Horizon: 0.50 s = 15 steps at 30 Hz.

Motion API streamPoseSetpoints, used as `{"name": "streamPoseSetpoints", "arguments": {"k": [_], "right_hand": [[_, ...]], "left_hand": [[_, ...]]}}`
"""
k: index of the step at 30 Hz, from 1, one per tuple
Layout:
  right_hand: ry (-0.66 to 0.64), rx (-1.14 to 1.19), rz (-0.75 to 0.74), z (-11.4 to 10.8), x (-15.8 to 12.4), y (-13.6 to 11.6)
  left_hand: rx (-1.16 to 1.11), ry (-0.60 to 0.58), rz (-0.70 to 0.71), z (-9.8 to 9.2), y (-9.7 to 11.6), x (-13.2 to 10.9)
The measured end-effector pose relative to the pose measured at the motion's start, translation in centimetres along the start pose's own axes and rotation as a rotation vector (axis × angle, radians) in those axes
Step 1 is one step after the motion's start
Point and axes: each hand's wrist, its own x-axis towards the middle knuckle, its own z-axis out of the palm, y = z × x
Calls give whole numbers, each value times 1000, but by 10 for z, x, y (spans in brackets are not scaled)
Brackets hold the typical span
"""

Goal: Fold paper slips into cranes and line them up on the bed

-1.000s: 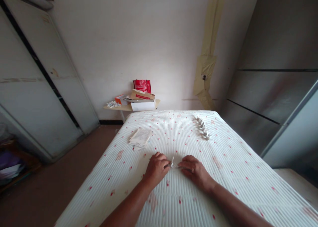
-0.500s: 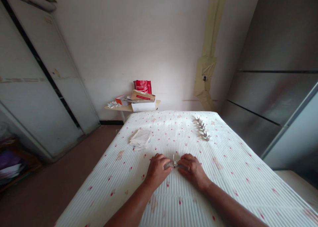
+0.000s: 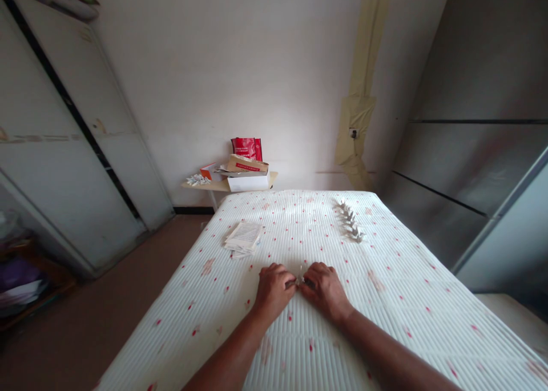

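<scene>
A small folded paper piece (image 3: 300,279) is held between my two hands, low over the middle of the bed. My left hand (image 3: 274,289) pinches its left side, fingers curled. On the other side, the fingers of my right hand (image 3: 324,289) are closed on the paper, very near the left fingertips. Much of the paper is hidden by the fingers. A stack of printed paper sheets (image 3: 244,237) lies beyond my left hand. Farther off to the right, several folded paper figures (image 3: 351,224) stand in a row.
The bed (image 3: 205,322) has a white ribbed cover with red spots. Behind its far left corner, a small table (image 3: 219,186) holds a white box (image 3: 248,182), a red bag (image 3: 247,148) and white folded pieces. Cabinets stand at both sides.
My right hand has moved slightly left, closer to my left hand. Less of the folded paper shows between the fingers. The view has shifted very slightly.
</scene>
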Motion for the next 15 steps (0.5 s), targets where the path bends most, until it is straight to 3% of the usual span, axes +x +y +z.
{"name": "streamPoseSetpoints", "arguments": {"k": [15], "right_hand": [[-3, 30, 27, -3, -1, -2]], "left_hand": [[15, -3, 19, -2, 1, -1]]}}
